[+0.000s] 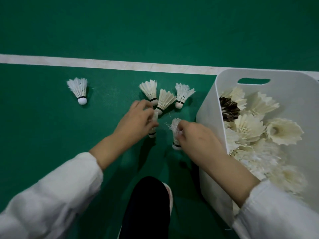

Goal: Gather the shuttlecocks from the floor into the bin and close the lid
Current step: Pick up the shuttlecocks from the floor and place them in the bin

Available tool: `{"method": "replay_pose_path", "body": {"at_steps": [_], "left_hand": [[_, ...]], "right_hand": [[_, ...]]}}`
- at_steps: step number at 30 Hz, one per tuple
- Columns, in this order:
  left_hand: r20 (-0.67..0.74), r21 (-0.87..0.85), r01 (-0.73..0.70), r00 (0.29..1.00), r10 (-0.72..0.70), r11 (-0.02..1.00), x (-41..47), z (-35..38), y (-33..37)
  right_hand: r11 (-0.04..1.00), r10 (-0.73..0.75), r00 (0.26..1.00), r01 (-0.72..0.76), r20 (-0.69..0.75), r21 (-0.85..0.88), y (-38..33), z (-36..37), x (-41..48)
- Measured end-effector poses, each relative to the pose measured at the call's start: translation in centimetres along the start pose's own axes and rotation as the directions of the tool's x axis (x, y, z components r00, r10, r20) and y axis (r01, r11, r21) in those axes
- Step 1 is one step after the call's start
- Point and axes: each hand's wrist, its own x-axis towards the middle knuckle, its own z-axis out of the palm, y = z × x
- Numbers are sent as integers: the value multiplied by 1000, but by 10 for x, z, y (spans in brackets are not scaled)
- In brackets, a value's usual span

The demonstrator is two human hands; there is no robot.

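Note:
My left hand [136, 119] grips a white shuttlecock [152, 132], its cork pointing down under my fingers. My right hand [196, 135] pinches the feathers of another shuttlecock [175, 133], cork end low. Just beyond my hands three shuttlecocks lie in a cluster on the green floor: a left one [149, 89], a middle one [164, 100] and a right one [182, 94]. A lone shuttlecock [79, 89] lies apart at the left. The white bin [212, 107] stands at the right, open, holding several shuttlecocks and one dark one [228, 108]. No lid is in view.
A white court line [103, 63] crosses the green floor beyond the shuttlecocks. My dark trouser leg and a light shoe [150, 204] sit at the bottom centre, close to the bin's near corner. The bin's far wall has a handle slot [253, 81].

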Motion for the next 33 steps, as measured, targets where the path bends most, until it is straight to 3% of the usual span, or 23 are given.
{"method": "replay_pose_path", "body": {"at_steps": [2,5,8,11,15,20,25,29,33], "left_hand": [[44,-128,60,998,-54,990,6,-9,2],[57,-116,167,985,-162,979,24,-12,14],[13,116,203,979,-206,972,46,-4,28],[122,342,152,971,-204,927,61,5,41],[122,402,146,970,-211,904,58,11,35],[20,302,227,969,-244,926,38,6,27],[-28,133,314,949,-313,940,1,-12,28],[-156,-158,289,937,-312,944,-26,-39,55],[-206,-274,151,956,-211,950,-41,-58,101]], "right_hand": [[1000,-5,999,6,-52,24,0,-2,0],[999,-16,991,21,-129,35,1,-4,0],[1000,-18,986,22,-166,21,0,-5,1],[998,-2,979,16,-203,68,-1,-7,2],[994,10,972,15,-235,105,2,-8,0],[972,43,970,15,-240,234,0,-10,1],[858,85,979,22,-186,513,-7,-48,-5],[888,40,946,115,-323,446,16,-113,-24],[950,138,930,-28,-340,310,60,-145,-65]]}}
